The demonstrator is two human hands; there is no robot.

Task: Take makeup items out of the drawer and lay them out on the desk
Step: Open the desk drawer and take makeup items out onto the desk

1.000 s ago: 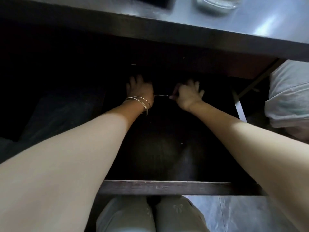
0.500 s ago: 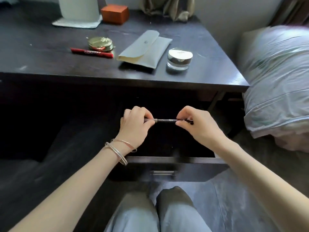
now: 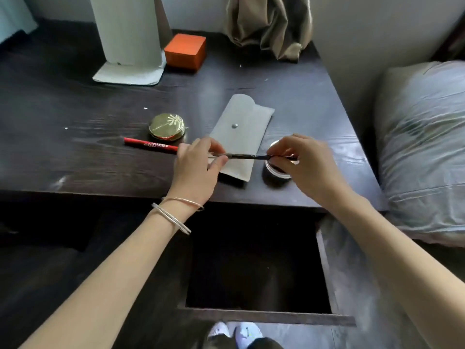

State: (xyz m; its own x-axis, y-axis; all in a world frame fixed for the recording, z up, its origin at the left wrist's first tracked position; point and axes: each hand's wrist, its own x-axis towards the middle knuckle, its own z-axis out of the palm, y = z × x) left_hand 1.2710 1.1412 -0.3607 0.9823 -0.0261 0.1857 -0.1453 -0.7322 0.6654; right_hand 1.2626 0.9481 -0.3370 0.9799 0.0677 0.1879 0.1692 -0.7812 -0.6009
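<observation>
Above the dark wooden surface (image 3: 75, 157), in the head view, I hold a thin black makeup pencil (image 3: 249, 156) level between both hands. My left hand (image 3: 195, 170) has its grip pinched shut on one end, my right hand (image 3: 305, 167) on the other, over the grey felt pouch (image 3: 241, 132) and the small glass jar (image 3: 275, 172). The round gold compact (image 3: 166, 126) and red lip pencil (image 3: 151, 145) already lie out. The open drawer (image 3: 259, 318) looks dark below. I judge the pencil light, stiff and smooth, liable to roll, so its ends or middle suit a pinch.
</observation>
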